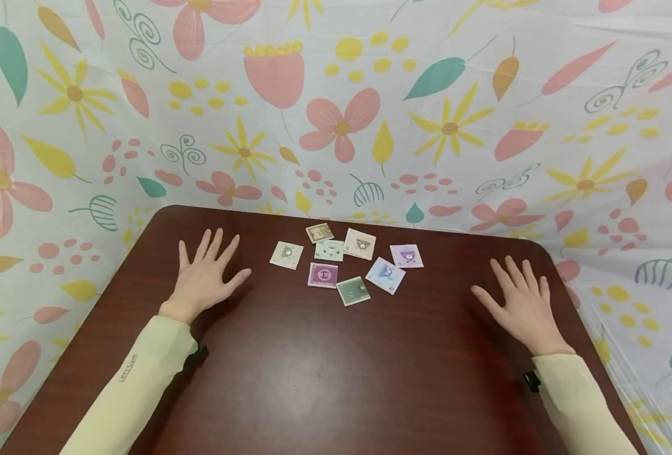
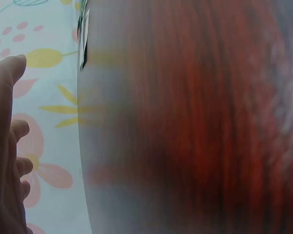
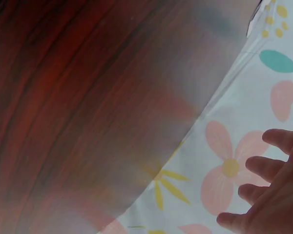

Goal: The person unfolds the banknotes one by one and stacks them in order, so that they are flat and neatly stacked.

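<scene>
Eight cards [image 1: 329,250] (head): scattered on the surface [image 1: 313,366] between both hands
Purple card [image 1: 323,275]: long axis left to right
Left sleeve [image 1: 143,379]: lettering begins "Lets"
Left grip [image 1: 201,278], right grip [image 1: 522,309]: fingers straight, apart
Left wrist: card edges, upper left
Right wrist: four fingers apart

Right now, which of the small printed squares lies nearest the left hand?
The pale leftmost square, at the group's left end; all the others lie farther right, away from the left hand.
</scene>
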The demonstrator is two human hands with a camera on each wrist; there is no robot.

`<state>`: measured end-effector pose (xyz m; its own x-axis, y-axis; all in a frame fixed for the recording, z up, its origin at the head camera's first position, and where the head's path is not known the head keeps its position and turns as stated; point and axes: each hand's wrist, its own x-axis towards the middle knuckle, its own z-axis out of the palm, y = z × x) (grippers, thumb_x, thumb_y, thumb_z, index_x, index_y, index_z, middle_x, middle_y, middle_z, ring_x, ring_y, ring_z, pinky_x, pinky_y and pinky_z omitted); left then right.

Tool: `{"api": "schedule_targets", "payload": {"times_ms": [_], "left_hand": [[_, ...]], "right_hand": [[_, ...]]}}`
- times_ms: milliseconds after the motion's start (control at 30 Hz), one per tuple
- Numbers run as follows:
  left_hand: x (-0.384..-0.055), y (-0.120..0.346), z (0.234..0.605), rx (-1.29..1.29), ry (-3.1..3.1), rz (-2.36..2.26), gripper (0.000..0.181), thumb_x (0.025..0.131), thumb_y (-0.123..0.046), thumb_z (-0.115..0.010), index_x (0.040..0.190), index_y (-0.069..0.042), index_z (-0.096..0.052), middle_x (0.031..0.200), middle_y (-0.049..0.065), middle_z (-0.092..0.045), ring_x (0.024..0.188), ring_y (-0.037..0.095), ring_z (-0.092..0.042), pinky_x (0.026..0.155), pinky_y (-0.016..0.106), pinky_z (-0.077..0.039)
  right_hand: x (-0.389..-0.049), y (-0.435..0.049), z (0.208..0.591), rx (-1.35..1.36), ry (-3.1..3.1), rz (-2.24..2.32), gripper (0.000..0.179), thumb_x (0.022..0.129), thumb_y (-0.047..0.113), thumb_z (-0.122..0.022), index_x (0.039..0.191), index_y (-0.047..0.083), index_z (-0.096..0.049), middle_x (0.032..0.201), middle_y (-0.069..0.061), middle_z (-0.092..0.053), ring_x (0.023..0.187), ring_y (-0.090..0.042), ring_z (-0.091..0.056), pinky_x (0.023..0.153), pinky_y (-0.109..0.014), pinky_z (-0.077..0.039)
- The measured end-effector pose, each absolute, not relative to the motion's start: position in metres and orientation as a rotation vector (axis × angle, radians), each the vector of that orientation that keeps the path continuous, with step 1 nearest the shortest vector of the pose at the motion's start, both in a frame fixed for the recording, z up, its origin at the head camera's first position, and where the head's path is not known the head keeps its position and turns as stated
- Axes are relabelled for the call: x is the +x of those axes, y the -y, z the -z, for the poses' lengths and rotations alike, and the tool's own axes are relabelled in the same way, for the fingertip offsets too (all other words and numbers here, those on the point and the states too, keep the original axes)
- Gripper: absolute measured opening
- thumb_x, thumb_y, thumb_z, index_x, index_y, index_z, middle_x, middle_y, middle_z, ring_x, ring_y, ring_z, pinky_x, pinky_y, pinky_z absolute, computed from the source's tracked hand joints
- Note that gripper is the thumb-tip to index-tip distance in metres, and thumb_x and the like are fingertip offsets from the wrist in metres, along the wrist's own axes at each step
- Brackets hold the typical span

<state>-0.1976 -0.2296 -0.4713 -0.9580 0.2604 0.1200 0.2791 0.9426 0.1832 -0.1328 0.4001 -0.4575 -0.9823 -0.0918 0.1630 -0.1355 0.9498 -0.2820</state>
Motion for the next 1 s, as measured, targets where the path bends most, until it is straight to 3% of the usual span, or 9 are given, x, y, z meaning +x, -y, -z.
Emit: {"api": "schedule_targets", "payload": {"times_ms": [100,233,400,733,1000], "left_hand": [[-0.195,0.225,0.471,-0.43,3.0,0.321,0.087,0.098,-0.069,-0.049,0.165,-0.018,-0.029,0.171,0.022,-0.019,0.158,0.042,-0.009,0.116,0.075,0.007],[-0.192,0.217,0.471,-0.468,2.971,0.359,0.083,0.099,-0.066,-0.052,0.163,-0.018,-0.035,0.168,0.021,-0.027,0.155,0.043,-0.019,0.118,0.074,-0.002],[-0.186,0.205,0.469,-0.539,2.926,0.406,0.076,0.099,-0.06,-0.057,0.16,-0.017,-0.041,0.161,0.018,-0.039,0.146,0.042,-0.035,0.117,0.073,-0.014],[-0.176,0.175,0.47,-0.671,2.846,0.463,0.059,0.1,-0.051,-0.06,0.145,-0.013,-0.06,0.14,0.013,-0.061,0.129,0.037,-0.054,0.108,0.064,-0.032],[-0.168,0.15,0.47,-0.763,2.833,0.465,0.051,0.101,-0.048,-0.061,0.14,-0.014,-0.064,0.13,0.011,-0.067,0.119,0.034,-0.06,0.098,0.057,-0.04]], "right_hand": [[-0.134,-0.394,0.457,0.221,2.932,-0.478,0.079,0.103,0.05,-0.061,0.161,0.004,-0.033,0.166,-0.031,-0.024,0.156,-0.05,-0.004,0.117,-0.075,-0.001],[-0.137,-0.381,0.454,0.318,2.852,-0.495,0.069,0.101,0.036,-0.067,0.153,-0.002,-0.043,0.155,-0.035,-0.038,0.148,-0.055,-0.026,0.111,-0.077,-0.02],[-0.142,-0.359,0.445,0.4,2.797,-0.522,0.055,0.099,0.024,-0.071,0.143,-0.004,-0.052,0.14,-0.031,-0.053,0.131,-0.052,-0.045,0.104,-0.07,-0.035],[-0.162,-0.315,0.436,0.516,2.843,-0.483,0.041,0.1,0.02,-0.069,0.134,-0.001,-0.061,0.124,-0.021,-0.065,0.112,-0.039,-0.055,0.096,-0.058,-0.048],[-0.193,-0.291,0.447,0.517,2.903,-0.538,0.038,0.1,0.021,-0.069,0.13,-0.002,-0.063,0.112,-0.02,-0.067,0.101,-0.033,-0.054,0.084,-0.05,-0.05]]}}
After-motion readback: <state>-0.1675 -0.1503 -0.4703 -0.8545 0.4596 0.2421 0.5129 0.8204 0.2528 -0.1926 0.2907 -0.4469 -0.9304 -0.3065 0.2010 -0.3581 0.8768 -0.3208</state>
